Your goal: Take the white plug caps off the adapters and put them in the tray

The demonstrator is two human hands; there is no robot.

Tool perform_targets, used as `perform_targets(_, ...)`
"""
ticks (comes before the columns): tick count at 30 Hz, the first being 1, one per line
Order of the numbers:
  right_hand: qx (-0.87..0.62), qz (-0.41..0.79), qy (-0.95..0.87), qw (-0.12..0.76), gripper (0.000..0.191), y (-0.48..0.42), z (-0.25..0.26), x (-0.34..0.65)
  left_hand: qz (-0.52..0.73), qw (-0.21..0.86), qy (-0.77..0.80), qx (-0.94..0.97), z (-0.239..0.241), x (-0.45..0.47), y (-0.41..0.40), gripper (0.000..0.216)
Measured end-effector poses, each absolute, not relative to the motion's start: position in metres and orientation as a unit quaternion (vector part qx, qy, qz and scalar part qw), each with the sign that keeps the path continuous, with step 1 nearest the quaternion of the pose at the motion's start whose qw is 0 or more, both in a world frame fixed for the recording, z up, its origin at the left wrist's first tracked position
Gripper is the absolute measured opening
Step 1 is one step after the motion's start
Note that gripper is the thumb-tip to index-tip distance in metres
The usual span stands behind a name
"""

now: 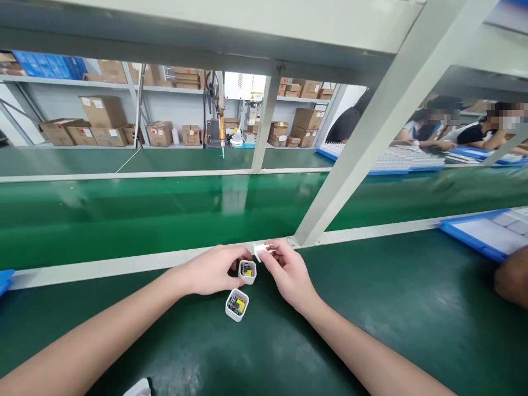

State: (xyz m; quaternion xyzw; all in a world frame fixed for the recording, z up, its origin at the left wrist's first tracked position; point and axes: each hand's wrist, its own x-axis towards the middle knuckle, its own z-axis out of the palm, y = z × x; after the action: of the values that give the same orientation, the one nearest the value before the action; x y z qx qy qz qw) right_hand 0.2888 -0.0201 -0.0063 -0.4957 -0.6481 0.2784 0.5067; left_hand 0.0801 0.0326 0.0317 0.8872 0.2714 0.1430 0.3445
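Back shelf [185, 98]: grey, two levels, stacked with brown cardboard boxes [103, 112]; blue bins [49, 66] at upper left.
Machine [242, 86]: white, bearing a yellow label; orange-bodied tool [221, 121] hanging just beside it.
Belt [124, 212]: green, glossy, crossing the view.
Frame [358, 140]: pale metal; slanting post right of centre, beams overhead.
Near tray [470, 240]: blue-rimmed, at the right edge.
Co-workers [474, 133]: beyond the belt, right side, beside further blue trays [390, 172].
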Motion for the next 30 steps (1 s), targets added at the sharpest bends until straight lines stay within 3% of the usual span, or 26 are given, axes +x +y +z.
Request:
perform_targets(8, -0.496, 0.197, -0.786, 0.311, 0.021, -0.033, 0.018, 0.288, 0.254, 0.356, 0.307, 0.846, -0.006, 0.087, 0.025, 0.015)
perform_targets(16, -0.528, 0.222, -0.749, 0.333, 0.024, -0.023, 0.014, 0.285, 0.241, 0.350, 0.303, 0.853, -0.005, 0.088, 0.026, 0.018)
perform_targets(20, -0.528, 0.255, -0.726, 0.359, 0.026, -0.023, 0.014, 0.281, 0.207, 0.357, 0.325, 0.851, -0.006, 0.091, 0.029, 0.038)
perform_targets(23, -0.519, 0.244, -0.755, 0.318, 0.024, -0.024, 0.014, 0.279, 0.201, 0.370, 0.331, 0.844, -0.007, 0.091, 0.030, 0.047)
perform_targets(30, -0.490, 0.167, -0.811, 0.270, 0.019, -0.025, 0.020, 0.285, 0.226, 0.376, 0.297, 0.848, -0.006, 0.087, 0.030, 0.041)
